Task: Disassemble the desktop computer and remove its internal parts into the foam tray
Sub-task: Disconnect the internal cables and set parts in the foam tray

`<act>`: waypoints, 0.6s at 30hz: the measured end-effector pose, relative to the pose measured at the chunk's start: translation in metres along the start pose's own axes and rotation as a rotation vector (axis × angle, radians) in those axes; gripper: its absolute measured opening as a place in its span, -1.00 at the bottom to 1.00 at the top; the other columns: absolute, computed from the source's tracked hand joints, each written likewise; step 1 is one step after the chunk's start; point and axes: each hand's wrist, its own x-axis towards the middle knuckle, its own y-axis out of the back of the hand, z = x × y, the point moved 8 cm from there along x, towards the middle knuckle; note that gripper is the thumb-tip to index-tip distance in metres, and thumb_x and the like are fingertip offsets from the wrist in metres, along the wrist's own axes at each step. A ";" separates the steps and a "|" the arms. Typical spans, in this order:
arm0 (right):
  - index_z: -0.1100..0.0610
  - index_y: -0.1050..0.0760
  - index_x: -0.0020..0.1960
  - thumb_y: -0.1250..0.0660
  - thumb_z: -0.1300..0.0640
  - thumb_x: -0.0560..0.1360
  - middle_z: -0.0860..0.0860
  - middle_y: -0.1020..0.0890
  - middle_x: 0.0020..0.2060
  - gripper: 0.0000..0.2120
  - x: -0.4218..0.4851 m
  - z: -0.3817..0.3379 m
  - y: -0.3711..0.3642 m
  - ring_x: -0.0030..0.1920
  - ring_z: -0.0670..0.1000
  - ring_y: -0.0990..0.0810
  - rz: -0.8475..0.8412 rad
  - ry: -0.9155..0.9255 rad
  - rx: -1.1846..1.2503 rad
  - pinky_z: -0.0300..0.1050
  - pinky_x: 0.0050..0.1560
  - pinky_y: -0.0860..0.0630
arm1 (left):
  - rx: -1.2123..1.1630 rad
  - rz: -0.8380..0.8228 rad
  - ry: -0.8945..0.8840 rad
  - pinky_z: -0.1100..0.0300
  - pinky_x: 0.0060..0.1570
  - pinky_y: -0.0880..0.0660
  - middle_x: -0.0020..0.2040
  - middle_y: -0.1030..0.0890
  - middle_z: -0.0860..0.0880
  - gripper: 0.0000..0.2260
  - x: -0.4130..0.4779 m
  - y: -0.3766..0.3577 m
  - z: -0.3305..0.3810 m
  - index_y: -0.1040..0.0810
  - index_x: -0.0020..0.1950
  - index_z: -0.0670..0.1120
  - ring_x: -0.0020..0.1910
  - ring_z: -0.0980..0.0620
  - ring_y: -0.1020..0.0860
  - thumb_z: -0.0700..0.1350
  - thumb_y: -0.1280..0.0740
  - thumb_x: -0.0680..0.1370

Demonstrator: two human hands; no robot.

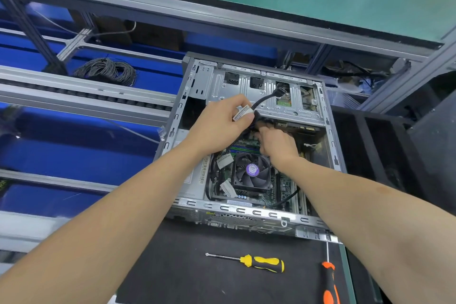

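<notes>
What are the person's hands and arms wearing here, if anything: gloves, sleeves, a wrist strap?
Nothing that shows. The left hand and right hand are bare, with no gloves or rings in view. The left forearm and right forearm are bare to the frame edge: no sleeves, watch or wrist strap visible.

Case: your computer case [246,210] sits on the mat [187,279], toward its right edge, open side up.
Fan: the fan [253,171] lies inside the case, near its front wall.
Drive cage: the drive cage [246,91] fills the case's far part.
Cable: the cable [262,100] runs from the cage to your left hand [219,121]; your right hand [278,145] is just beside it, nearer you.
Screwdrivers: the short screwdriver [249,261] lies crosswise before the case; the long screwdriver [329,276] lies along the mat's right edge.
Wire coil: the wire coil [106,71] lies off the mat, behind and left of the case.
</notes>
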 end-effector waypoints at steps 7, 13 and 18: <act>0.15 -0.31 0.01 -0.19 0.17 0.69 0.21 -0.67 0.03 -0.90 -0.009 0.002 0.003 -0.21 0.19 -0.55 0.003 0.057 0.176 0.03 -0.23 -0.45 | -0.088 0.054 -0.011 0.10 -0.32 -0.39 -0.35 -0.60 0.05 -0.92 -0.001 0.006 0.001 -0.52 -0.05 0.14 -0.44 0.14 -0.42 0.10 -0.32 0.61; 0.14 -0.45 0.02 -0.17 -0.13 0.70 0.14 -0.63 0.06 -0.66 -0.023 0.007 0.012 -0.02 0.14 -0.57 -0.118 -0.034 0.599 -0.05 -0.07 -0.39 | -0.415 0.114 -0.004 0.13 -0.37 -0.34 -0.47 -0.48 0.04 -0.90 -0.004 0.017 -0.003 -0.53 -0.02 0.12 -0.49 0.02 -0.40 0.12 -0.33 0.61; 0.00 -0.40 0.03 -0.19 -0.17 0.67 0.05 -0.62 -0.18 -0.76 -0.054 -0.017 0.026 -0.24 0.02 -0.51 -0.227 -0.001 0.814 -0.04 -0.19 -0.39 | -0.589 0.150 -0.018 0.10 -0.25 -0.41 -0.31 -0.54 -0.04 -0.91 -0.003 0.027 0.002 -0.52 0.10 -0.01 -0.37 0.04 -0.45 -0.02 -0.30 0.66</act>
